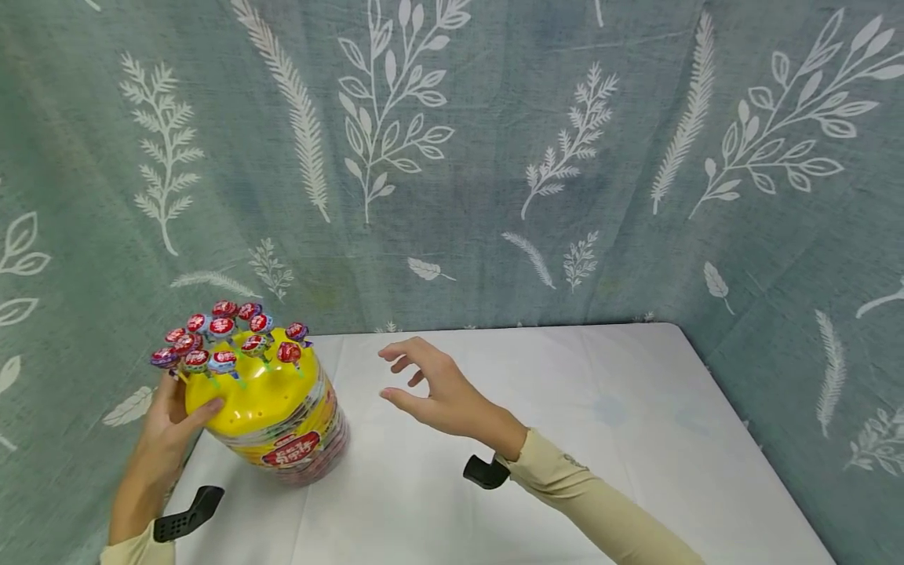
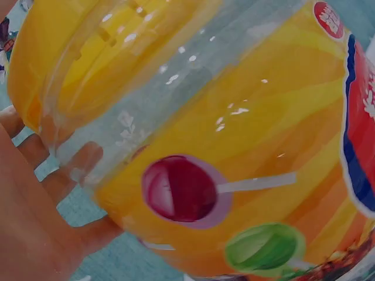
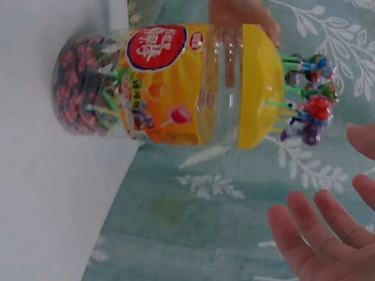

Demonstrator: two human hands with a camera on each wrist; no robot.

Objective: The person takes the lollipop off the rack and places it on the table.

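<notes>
A large clear plastic lollipop jar (image 1: 293,447) with a yellow and red label stands at the left of the table. Several wrapped lollipops (image 1: 222,326) stick up on their stems from holes in its yellow lid (image 1: 261,400). My left hand (image 1: 165,428) grips the jar's top from the left, thumb on the lid; the left wrist view shows its fingers around the neck. My right hand (image 1: 438,388) hovers over the table to the jar's right, empty, fingers spread and slightly bent. In the right wrist view, more candies (image 3: 82,88) fill the jar's bottom.
A white cloth covers the table (image 1: 600,471). Behind it and along the sides hangs a green curtain (image 1: 480,157) with white leaf prints. Black camera mounts are strapped to both wrists, below the beige sleeves (image 1: 593,502).
</notes>
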